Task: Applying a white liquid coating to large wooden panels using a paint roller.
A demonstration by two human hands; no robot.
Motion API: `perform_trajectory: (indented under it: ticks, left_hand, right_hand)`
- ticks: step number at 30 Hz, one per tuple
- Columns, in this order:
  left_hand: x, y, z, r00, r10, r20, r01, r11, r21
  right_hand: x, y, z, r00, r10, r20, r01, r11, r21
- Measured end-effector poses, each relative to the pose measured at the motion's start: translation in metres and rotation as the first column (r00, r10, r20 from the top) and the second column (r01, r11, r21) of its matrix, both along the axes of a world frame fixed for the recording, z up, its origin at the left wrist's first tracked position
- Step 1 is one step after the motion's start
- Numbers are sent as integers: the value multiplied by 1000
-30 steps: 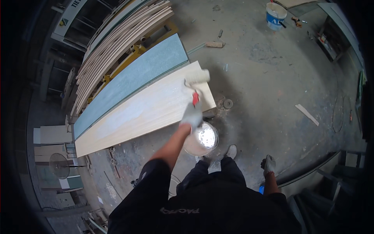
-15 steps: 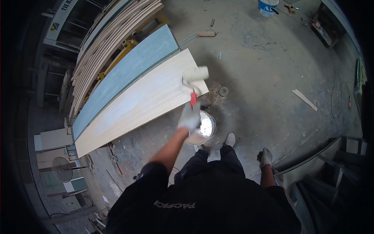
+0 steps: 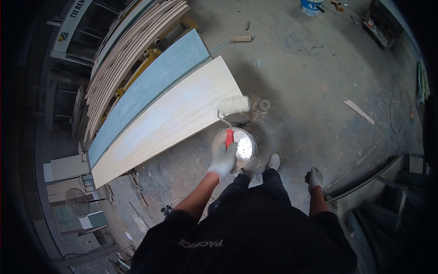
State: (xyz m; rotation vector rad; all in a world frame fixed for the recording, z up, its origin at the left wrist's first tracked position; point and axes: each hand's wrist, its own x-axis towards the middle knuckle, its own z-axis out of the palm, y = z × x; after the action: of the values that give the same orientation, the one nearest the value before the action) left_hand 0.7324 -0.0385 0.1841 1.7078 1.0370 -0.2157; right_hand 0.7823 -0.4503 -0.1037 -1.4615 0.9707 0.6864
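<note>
My gloved left hand [image 3: 223,160] is closed around the red handle of a paint roller [image 3: 234,105]. The roller's fluffy white sleeve is over the right end of a pale wooden board [image 3: 182,109]; I cannot tell whether it touches. A whitish film covers part of that board. Below the handle stands a round bucket [image 3: 245,148] of shiny pale liquid, partly hidden by my left hand. My gloved right hand [image 3: 314,178] hangs away to the right with its fingers curled in, and nothing shows in it.
A blue-green board [image 3: 150,96] lies beyond the pale one, with stacked wooden strips [image 3: 132,64] behind. Another roller [image 3: 242,39] rests on the floor farther off. A small ring [image 3: 264,105], a wood offcut [image 3: 359,112], a blue-and-white bucket [image 3: 312,7] and a fan [image 3: 78,202] stand around.
My left hand has drawn the roller back toward me, so its sleeve sits lower and nearer the board's front corner. The right hand still hangs at my side.
</note>
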Motion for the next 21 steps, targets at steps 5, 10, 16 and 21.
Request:
perform_trajectory:
  ticks: [5, 10, 16, 21]
  left_hand:
    - [-33, 36, 90, 996, -18, -85, 20, 1000, 17]
    - [-97, 169, 128, 781, -395, -483, 616, 616, 491]
    - [-79, 227, 75, 589, -591, -551, 794, 296, 531]
    - [108, 195, 60, 428, -723, -542, 828, 73, 556]
  right_hand:
    - [-13, 9, -10, 993, 53, -104, -55, 998, -18]
    - [-4, 25, -7, 996, 53, -71, -51, 998, 22]
    - [-13, 26, 17, 991, -112, 70, 111, 993, 28]
    - [-79, 16, 29, 980, -192, 56, 198, 969, -144]
